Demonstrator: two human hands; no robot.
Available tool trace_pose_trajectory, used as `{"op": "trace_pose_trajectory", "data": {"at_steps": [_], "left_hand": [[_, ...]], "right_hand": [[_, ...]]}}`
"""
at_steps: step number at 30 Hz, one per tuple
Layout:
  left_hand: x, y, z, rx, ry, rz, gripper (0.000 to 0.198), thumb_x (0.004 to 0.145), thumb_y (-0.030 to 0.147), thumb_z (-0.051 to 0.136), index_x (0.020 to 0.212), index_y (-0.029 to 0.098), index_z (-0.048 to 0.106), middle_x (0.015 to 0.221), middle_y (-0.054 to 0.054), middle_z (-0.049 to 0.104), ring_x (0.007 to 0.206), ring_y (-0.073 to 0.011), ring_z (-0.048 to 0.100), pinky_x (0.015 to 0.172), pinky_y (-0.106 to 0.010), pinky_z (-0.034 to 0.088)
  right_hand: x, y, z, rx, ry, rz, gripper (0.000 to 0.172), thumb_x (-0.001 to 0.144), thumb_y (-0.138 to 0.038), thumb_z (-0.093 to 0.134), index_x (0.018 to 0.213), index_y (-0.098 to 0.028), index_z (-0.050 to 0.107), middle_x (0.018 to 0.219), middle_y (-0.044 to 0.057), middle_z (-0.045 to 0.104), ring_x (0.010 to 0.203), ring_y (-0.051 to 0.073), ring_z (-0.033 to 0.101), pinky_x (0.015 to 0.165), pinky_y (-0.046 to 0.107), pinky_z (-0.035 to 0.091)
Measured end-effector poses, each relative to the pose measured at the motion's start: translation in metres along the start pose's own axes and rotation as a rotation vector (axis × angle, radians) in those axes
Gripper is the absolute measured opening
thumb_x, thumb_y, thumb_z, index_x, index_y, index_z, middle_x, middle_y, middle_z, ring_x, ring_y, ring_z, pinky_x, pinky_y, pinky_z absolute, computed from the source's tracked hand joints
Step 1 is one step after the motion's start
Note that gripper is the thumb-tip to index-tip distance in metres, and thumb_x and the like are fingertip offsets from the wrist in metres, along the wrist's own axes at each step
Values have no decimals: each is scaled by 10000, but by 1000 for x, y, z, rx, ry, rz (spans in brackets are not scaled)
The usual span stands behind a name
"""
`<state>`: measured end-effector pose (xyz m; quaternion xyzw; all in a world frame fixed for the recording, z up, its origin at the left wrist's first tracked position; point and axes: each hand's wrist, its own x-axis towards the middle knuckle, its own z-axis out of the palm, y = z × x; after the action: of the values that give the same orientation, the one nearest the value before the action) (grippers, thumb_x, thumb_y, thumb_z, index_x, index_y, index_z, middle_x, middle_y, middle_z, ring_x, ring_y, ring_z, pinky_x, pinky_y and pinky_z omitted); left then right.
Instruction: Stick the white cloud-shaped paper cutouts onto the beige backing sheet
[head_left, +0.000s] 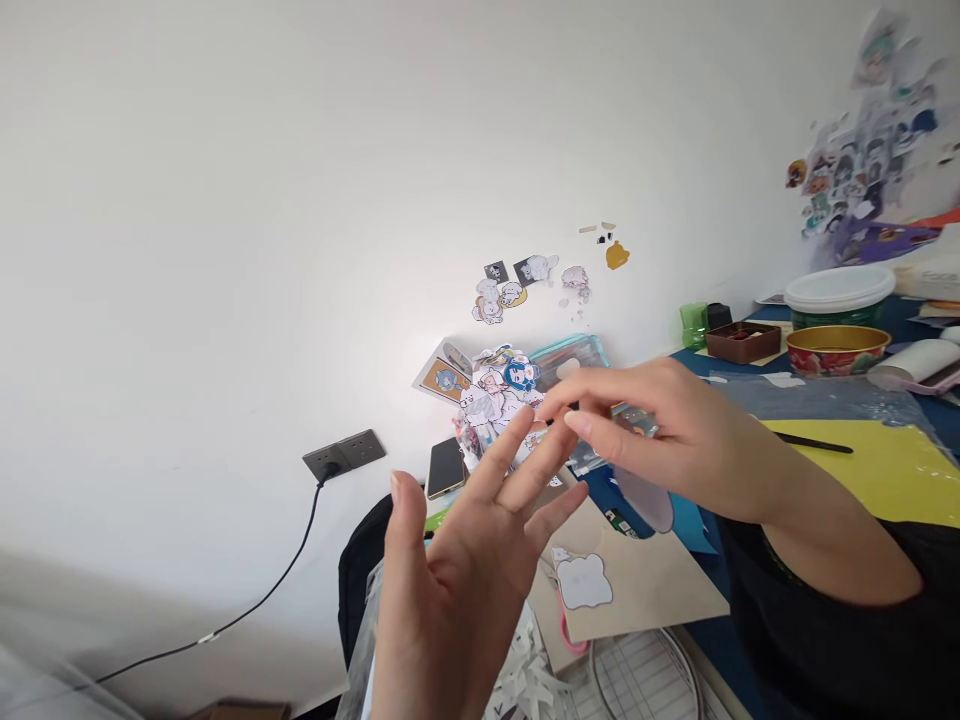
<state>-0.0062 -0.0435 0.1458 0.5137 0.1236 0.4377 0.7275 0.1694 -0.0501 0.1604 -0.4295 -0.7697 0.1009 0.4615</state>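
Observation:
My left hand (476, 565) is raised palm-up in the middle, its fingers spread and its thumb apart. From the right, my right hand (667, 435) reaches over it, thumb and forefinger closed around the tip of one left finger. Whether anything small sits between those fingertips, I cannot make out. Below the hands, a white cloud-shaped paper cutout (585, 582) lies on a beige board (652, 590). Beside the cutout are scissors with a pink handle (574, 635), partly hidden.
Behind the hands stands a pile of cut-out stickers (499, 380) beside a phone (446, 467). To the right lie a yellow sheet (877, 470), a brown box (742, 342) and a red round tin (838, 352). Paper scraps (525, 675) and a wall socket (345, 455) are at left.

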Motion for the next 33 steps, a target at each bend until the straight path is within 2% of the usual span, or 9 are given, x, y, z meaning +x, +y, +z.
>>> {"op": "trace_pose_trajectory", "data": {"at_steps": [3, 8, 13, 17, 20, 26, 30, 33], "left_hand": [[-3, -2, -3, 99, -45, 62, 756, 842, 684, 144, 1376, 209, 391, 1428, -57, 406, 1364, -306, 220, 1112, -476, 154], [-3, -8, -14, 352, -83, 228, 727, 815, 703, 259, 1415, 294, 298, 1470, 11, 333, 1400, -269, 97, 1138, -431, 81], [-2, -15, -14, 567, -52, 368, 772, 778, 741, 277, 1418, 309, 285, 1487, 9, 294, 1400, -297, 36, 1133, -486, 26], [0, -12, -10, 573, -32, 320, 629, 827, 643, 354, 1391, 369, 322, 1462, 77, 330, 1400, -250, 11, 1149, -449, 10], [5, -9, -7, 529, 30, 251, 563, 873, 544, 363, 1402, 362, 298, 1449, 76, 351, 1397, -220, 7, 1154, -453, 34], [6, -14, -3, 560, 30, 284, 598, 868, 524, 406, 1414, 314, 285, 1488, 70, 258, 1390, -204, -58, 1155, -436, 70], [4, -18, -1, 586, 42, 291, 604, 871, 542, 374, 1415, 294, 292, 1501, 60, 227, 1384, -221, -96, 1146, -457, 84], [4, -20, -2, 563, 51, 292, 642, 864, 552, 375, 1437, 302, 232, 1499, 62, 233, 1381, -225, -94, 1148, -446, 89]], "right_hand": [[-3, 0, 5, -61, 145, -29, 125, 862, -245, 495, 901, -219, 612, 565, -51, 513, 473, 77, 424, 456, 204, 321], [-3, -6, 18, -140, 137, -88, 106, 846, -193, 517, 783, -218, 599, 541, -64, 502, 500, 70, 445, 492, 191, 349], [-3, -11, 23, -159, 180, -72, 112, 848, -192, 532, 808, -229, 630, 586, -63, 577, 527, 72, 507, 505, 203, 358], [-2, -10, 24, -169, 213, -67, 114, 848, -196, 539, 786, -223, 630, 618, -61, 620, 533, 77, 535, 512, 224, 356], [-2, -11, 25, -205, 238, -75, 130, 842, -189, 540, 741, -211, 619, 600, -57, 615, 517, 81, 523, 509, 242, 339], [-1, -12, 30, -311, 299, -83, 137, 784, -148, 559, 654, -192, 553, 491, -63, 502, 469, 84, 434, 494, 259, 284], [0, -12, 32, -282, 286, -76, 151, 764, -124, 545, 635, -188, 496, 496, -67, 479, 486, 80, 430, 500, 253, 274], [0, -12, 31, -268, 276, -68, 165, 761, -120, 538, 627, -189, 471, 494, -71, 460, 479, 75, 410, 499, 248, 268]]}}
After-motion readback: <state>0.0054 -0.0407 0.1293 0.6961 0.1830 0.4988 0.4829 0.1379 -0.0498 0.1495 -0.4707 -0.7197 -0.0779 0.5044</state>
